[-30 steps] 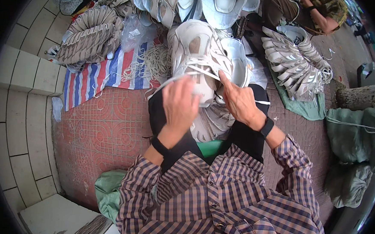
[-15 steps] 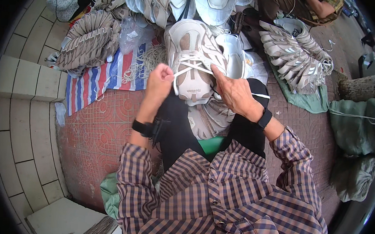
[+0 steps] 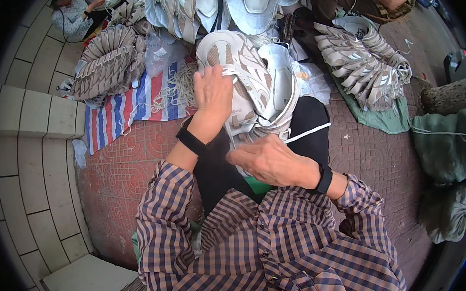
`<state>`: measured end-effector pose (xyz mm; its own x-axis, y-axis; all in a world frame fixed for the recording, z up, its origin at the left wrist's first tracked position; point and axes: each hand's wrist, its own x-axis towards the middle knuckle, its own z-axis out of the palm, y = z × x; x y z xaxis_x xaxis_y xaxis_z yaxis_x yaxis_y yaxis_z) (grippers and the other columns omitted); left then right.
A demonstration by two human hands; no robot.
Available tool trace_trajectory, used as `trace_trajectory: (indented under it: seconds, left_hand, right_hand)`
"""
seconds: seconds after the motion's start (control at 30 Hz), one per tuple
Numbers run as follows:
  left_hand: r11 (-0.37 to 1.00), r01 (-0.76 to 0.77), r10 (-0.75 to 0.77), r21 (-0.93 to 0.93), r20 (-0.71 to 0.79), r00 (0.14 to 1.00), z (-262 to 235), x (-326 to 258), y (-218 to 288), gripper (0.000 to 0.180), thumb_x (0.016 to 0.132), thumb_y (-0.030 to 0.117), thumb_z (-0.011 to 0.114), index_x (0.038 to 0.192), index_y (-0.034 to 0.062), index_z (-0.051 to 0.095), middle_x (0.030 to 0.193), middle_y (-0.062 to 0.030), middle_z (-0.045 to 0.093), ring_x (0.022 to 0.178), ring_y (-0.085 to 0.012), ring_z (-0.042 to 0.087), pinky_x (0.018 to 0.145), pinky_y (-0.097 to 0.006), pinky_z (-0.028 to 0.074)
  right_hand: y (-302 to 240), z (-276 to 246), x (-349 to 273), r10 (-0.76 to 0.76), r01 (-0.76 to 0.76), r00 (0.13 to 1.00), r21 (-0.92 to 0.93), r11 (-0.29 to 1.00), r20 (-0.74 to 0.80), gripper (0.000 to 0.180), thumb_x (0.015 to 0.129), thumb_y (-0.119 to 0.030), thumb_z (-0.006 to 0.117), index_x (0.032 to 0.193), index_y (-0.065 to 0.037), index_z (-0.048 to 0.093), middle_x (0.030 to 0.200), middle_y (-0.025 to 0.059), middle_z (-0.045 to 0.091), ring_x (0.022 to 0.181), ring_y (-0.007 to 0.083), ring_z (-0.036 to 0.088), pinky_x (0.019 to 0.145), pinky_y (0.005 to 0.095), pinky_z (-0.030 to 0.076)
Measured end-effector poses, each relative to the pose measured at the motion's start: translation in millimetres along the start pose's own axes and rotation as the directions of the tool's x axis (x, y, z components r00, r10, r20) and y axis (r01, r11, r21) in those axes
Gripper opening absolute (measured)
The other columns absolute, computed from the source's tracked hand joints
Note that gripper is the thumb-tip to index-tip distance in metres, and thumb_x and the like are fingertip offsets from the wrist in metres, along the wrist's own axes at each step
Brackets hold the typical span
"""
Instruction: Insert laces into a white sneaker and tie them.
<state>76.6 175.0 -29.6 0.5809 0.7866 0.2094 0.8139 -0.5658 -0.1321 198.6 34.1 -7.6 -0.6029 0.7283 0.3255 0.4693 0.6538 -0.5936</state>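
Observation:
A white and beige laced shoe point(image 3: 248, 77) rests on my lap, toe end pointing away from me. My left hand point(image 3: 213, 93) lies on its left side with fingers curled over the laces, gripping it. A black band sits on that wrist. My right hand point(image 3: 268, 161) hovers just below the shoe's near end, fingers held together and pointing left. Whether it pinches a lace is unclear. A second white shoe point(image 3: 282, 76) leans against the first on its right.
Stacks of grey shoe uppers lie at left point(image 3: 107, 63) and right point(image 3: 363, 63), white ones at the top point(image 3: 199, 4). A striped tarp point(image 3: 120, 112) holds a bundle of laces point(image 3: 176, 88). Green sacks point(image 3: 447, 137) sit right, a tiled step point(image 3: 26, 127) left, another person point(image 3: 75, 13) top left.
My right hand has dropped from the shoe's right side down toward my body. My left hand has stayed on the shoe's left side, shifting up over the laces.

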Motion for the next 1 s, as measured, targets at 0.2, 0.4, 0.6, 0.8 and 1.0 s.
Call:
trace_trajectory:
  seconds: [0.2, 0.4, 0.6, 0.8, 1.0]
  left_hand:
    - [-0.230, 0.258, -0.082, -0.939, 0.282, 0.956, -58.2, 18.9, -26.8, 0.023, 0.079, 0.005, 0.052, 0.102, 0.0038, 0.052, 0.065, 0.0023, 0.041, 0.057, -0.0095, 0.043, 0.052, -0.023, 0.034]
    - [-0.730, 0.049, -0.056, -0.681, 0.132, 0.990, -57.6, -51.1, -117.2, 0.032, 0.083, 0.002, 0.048, 0.115, 0.0009, 0.045, 0.066, 0.0017, 0.041, 0.045, -0.0042, 0.029, 0.041, -0.017, 0.025]
    - [-0.785, -0.265, -0.361, -0.560, 0.066, 0.930, -73.1, -193.0, -250.5, 0.029, 0.086, 0.000, 0.045, 0.115, 0.0012, 0.045, 0.076, -0.0030, 0.048, 0.048, -0.0045, 0.032, 0.041, -0.018, 0.027]
    - [-0.669, -0.383, -0.573, -0.637, 0.113, 0.812, -92.3, -346.7, -361.4, 0.019, 0.091, 0.001, 0.038, 0.108, -0.0038, 0.047, 0.068, -0.0032, 0.041, 0.048, -0.0066, 0.031, 0.042, -0.017, 0.025]
    - [-0.348, -0.377, -0.901, -0.859, 0.195, 0.387, -75.3, -403.1, -409.9, 0.030, 0.091, 0.000, 0.037, 0.120, -0.0096, 0.038, 0.102, -0.0145, 0.056, 0.082, -0.0161, 0.054, 0.066, -0.023, 0.047]
  right_hand:
    - [-18.1, -52.4, -13.7, 0.321, -0.298, 0.944, 0.595, 0.746, 0.070, 0.016, 0.088, -0.014, 0.052, 0.089, -0.002, 0.062, 0.070, 0.0036, 0.062, 0.059, 0.0092, 0.059, 0.048, 0.0201, 0.045]
    - [28.0, -103.3, -83.5, 0.692, -0.208, 0.702, 0.882, 0.424, -0.166, 0.023, 0.087, -0.014, 0.049, 0.099, 0.004, 0.057, 0.058, -0.0011, 0.052, 0.041, 0.0020, 0.043, 0.043, 0.0158, 0.041]
    - [103.9, -177.2, -193.8, 0.629, 0.455, 0.692, 0.890, 0.000, -0.354, 0.044, 0.085, 0.005, 0.042, 0.128, 0.002, 0.034, 0.110, 0.0153, 0.052, 0.088, 0.0194, 0.056, 0.079, 0.0297, 0.049]
    - [135.9, -241.4, -269.3, 0.783, 0.544, 0.090, 0.689, 0.479, -0.616, 0.044, 0.087, 0.010, 0.035, 0.130, 0.006, 0.028, 0.131, 0.0197, 0.037, 0.121, 0.0289, 0.038, 0.104, 0.0368, 0.034]
    - [177.5, -341.5, -370.0, 0.684, 0.194, 0.526, 0.854, 0.482, -0.506, 0.034, 0.089, -0.002, 0.043, 0.122, 0.005, 0.041, 0.123, 0.0161, 0.049, 0.116, 0.0228, 0.045, 0.102, 0.0350, 0.036]
